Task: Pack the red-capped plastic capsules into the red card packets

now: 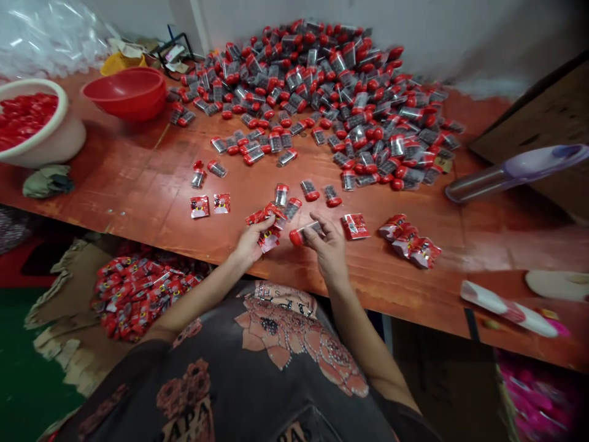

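Note:
My left hand (252,241) is closed on a bunch of red printed packets (269,240) above the table's front edge. Beside it, my right hand (329,250) grips a small clear container with a red cap (300,236), tilted with its cap toward the left. Just beyond my hands lie more red-capped containers (309,190), dark inside. A flat red packet (355,226) rests right of my right hand, and several puffier packets (409,240) sit farther right. Two small packets (199,207) lie to the left.
A large heap of red-capped containers (313,80) covers the back of the table (151,184). At left stand a white tub of red pieces (73,132) and a red bowl (124,92). Below is a carton (69,307) of packets; a clear scoop (515,172) lies right.

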`<state>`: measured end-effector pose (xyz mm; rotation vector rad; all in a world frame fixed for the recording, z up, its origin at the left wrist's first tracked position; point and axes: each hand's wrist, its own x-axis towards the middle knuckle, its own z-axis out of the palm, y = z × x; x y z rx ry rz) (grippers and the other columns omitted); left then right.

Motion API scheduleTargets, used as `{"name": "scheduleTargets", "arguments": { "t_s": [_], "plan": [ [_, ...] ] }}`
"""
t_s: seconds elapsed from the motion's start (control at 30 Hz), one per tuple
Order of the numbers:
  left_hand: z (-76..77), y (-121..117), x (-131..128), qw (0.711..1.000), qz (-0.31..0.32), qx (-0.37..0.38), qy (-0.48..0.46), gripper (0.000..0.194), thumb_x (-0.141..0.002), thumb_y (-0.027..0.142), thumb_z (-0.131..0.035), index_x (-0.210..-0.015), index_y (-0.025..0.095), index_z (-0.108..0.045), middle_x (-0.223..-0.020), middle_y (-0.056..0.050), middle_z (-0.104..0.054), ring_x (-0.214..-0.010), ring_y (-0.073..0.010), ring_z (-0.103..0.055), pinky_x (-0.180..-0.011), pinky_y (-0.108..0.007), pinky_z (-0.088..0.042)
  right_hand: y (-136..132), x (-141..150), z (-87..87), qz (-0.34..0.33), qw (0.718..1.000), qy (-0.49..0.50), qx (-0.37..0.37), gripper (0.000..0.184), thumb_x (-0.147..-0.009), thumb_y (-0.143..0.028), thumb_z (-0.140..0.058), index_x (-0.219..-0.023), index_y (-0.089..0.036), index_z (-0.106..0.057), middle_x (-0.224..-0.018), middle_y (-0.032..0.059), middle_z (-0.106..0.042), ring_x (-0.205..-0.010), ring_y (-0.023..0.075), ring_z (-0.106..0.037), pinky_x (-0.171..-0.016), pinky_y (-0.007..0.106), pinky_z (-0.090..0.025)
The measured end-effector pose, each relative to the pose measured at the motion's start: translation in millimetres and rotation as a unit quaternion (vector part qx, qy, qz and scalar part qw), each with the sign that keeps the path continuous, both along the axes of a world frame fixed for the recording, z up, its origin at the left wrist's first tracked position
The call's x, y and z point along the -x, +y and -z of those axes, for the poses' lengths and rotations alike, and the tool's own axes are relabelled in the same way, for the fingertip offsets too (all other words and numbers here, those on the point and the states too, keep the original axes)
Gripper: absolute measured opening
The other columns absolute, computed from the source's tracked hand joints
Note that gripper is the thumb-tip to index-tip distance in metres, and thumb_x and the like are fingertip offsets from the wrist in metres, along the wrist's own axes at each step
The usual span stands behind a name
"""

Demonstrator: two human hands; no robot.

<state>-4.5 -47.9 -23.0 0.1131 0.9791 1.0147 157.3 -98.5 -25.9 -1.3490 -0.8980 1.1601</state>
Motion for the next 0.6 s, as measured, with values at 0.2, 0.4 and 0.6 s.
{"name": "scheduleTargets", "arguments": {
  "t_s": [0.2, 0.4, 0.6],
  "plan": [
    [-2.1, -16, -11, 0.999, 0.003, -0.042, 0.032, 0.019, -0.066, 0.01, -0.078, -0.083, 0.013, -0.069, -0.074, -0.002, -0.072, -0.058, -0.0136, -0.066, -0.06, -0.027, -0.053, -5, 13, -3.4, 0.073, 0.997, -0.001, -0.024, 0.034, -0.078, -0.04, -0.069, -0.104, -0.025, -0.054, -0.083, -0.0023, -0.051, -0.073, 0.0125, -0.057, -0.07, 0.029, -0.056],
    [-4.6, -24, -7, 0.993, -0.006, -0.101, 0.06, 0.028, -0.059, 0.014, -0.084, -0.083, 0.014, -0.07, -0.075, -0.001, -0.073, -0.059, -0.0126, -0.065, -0.058, -0.024, -0.053, -11, 13, 3.0, 0.087, 0.996, -0.003, -0.038, 0.03, -0.079, -0.04, -0.069, -0.098, -0.025, -0.052, -0.083, -0.0025, -0.05, -0.071, 0.0118, -0.055, -0.069, 0.029, -0.056],
    [-6.3, -23, -4, 0.991, -0.017, -0.111, 0.075, 0.026, -0.059, 0.015, -0.084, -0.082, 0.015, -0.07, -0.075, 0.0, -0.072, -0.059, -0.0117, -0.064, -0.058, -0.024, -0.051, -14, 15, 1.4, 0.034, 0.999, 0.002, -0.02, 0.029, -0.077, -0.037, -0.07, -0.098, -0.026, -0.053, -0.081, -0.0025, -0.052, -0.068, 0.012, -0.056, -0.064, 0.029, -0.055]
  ]
}}
